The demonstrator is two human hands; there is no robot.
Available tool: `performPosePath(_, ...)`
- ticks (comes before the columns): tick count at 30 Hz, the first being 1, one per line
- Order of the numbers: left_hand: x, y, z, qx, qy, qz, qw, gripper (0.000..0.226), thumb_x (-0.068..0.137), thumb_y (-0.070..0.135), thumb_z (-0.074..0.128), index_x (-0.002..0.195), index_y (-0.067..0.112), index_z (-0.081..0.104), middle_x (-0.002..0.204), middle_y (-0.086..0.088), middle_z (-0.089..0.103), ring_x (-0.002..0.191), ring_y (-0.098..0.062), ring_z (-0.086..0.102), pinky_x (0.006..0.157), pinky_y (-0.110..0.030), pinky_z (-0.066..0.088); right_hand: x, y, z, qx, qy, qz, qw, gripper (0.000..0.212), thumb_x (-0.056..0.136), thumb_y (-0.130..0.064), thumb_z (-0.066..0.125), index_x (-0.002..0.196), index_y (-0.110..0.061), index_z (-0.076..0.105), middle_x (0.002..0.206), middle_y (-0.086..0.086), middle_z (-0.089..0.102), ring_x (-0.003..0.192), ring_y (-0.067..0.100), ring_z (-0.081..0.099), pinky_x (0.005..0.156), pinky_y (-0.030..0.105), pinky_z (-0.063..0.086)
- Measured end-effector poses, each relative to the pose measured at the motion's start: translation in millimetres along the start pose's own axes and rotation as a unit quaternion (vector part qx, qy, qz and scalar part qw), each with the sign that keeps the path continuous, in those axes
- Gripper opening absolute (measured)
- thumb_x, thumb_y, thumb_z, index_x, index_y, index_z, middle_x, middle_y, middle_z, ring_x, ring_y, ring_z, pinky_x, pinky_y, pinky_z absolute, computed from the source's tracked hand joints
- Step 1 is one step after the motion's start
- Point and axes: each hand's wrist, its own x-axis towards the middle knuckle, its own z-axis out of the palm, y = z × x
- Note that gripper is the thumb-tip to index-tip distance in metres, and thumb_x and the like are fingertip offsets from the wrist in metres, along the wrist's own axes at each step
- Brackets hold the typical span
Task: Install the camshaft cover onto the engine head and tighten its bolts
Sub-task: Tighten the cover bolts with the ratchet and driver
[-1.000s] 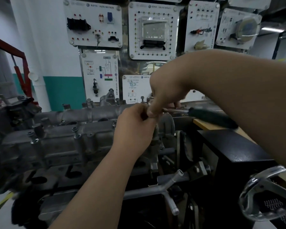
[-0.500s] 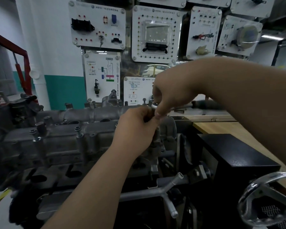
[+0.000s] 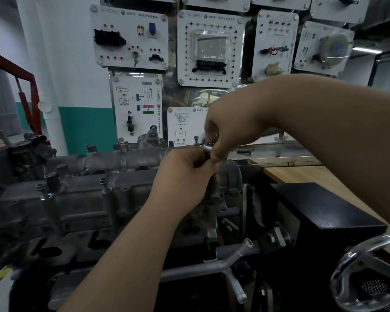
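- The camshaft cover is seen lying on the engine, left of centre, with bolts standing up from it.
- At centre frame, a shiny ratchet head is pinched by the right hand.
- Just below it, a dark piece, mostly hidden, is gripped by the curled left hand.

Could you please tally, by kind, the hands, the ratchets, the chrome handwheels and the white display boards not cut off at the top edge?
Hands: 2, left hand and right hand
Ratchet: 1
Chrome handwheel: 1
White display boards: 6
Total: 10
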Motion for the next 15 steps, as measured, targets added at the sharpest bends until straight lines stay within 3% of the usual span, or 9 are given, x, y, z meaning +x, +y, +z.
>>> performPosePath(2,0.4,-1.0,0.6,0.025,-0.003,0.004,1.000,0.019,0.092,0.034,0.057,0.079,0.025,0.068,0.059,0.006,0.063,0.045,-0.005,0.049,0.044,-0.017,0.037,-0.3,-0.1,3.6,0.023,-0.002,0.022,0.999,0.048,0.082,-0.066,0.056,0.079,-0.020,0.070,0.075,-0.004,0.071,0.072,0.013,0.066,0.056,0.027,0.040)
performPosePath(4,1.3,-1.9,2.5,0.034,0.002,0.002,0.999,0.017,0.092,0.033,0.056,0.080,0.025,0.066,0.060,0.005,0.061,0.046,-0.005,0.048,0.047,-0.021,0.039,-1.4,-3.4,7.4,0.070,-0.035,0.062,0.995,0.059,0.086,-0.069,0.046,0.066,-0.017,0.064,0.057,-0.004,0.069,0.060,0.015,0.069,0.058,0.028,0.044)
performPosePath(7,4.4,-2.0,3.7,0.025,0.031,-0.013,0.999,0.008,0.088,0.026,0.063,0.084,0.021,0.067,0.069,0.004,0.068,0.062,-0.008,0.060,0.059,-0.031,0.052,1.0,-9.9,12.4,0.131,-0.068,0.083,0.986,0.067,0.090,-0.067,0.041,0.063,-0.011,0.064,0.050,0.000,0.067,0.049,0.015,0.068,0.060,0.029,0.047)
performPosePath(10,3.1,-1.5,5.2,0.022,0.037,0.005,0.999,0.013,0.083,0.028,0.067,0.073,0.021,0.066,0.058,0.007,0.062,0.048,-0.002,0.050,0.045,-0.018,0.039,-1.8,-4.2,8.0,0.088,-0.039,0.053,0.994,0.058,0.082,-0.066,0.056,0.056,-0.015,0.066,0.058,-0.005,0.069,0.058,0.013,0.068,0.060,0.030,0.044)
performPosePath(13,3.8,-3.0,5.7,0.038,0.024,0.008,0.999,0.014,0.088,0.036,0.061,0.079,0.028,0.069,0.061,0.010,0.064,0.046,0.001,0.050,0.047,-0.019,0.035,-9.3,8.0,8.0,0.056,0.004,0.015,0.998,0.029,0.077,-0.055,0.070,0.086,-0.027,0.070,0.079,-0.009,0.067,0.074,0.009,0.061,0.061,0.029,0.043)
performPosePath(15,1.9,-3.5,6.8,0.064,0.015,0.011,0.998,0.014,0.091,0.037,0.057,0.083,0.031,0.068,0.061,0.013,0.063,0.047,0.002,0.051,0.044,-0.015,0.033,-11.3,13.9,12.3,0.101,0.009,0.006,0.995,0.024,0.079,-0.047,0.072,0.095,-0.029,0.070,0.084,-0.011,0.067,0.076,0.006,0.061,0.064,0.028,0.046)
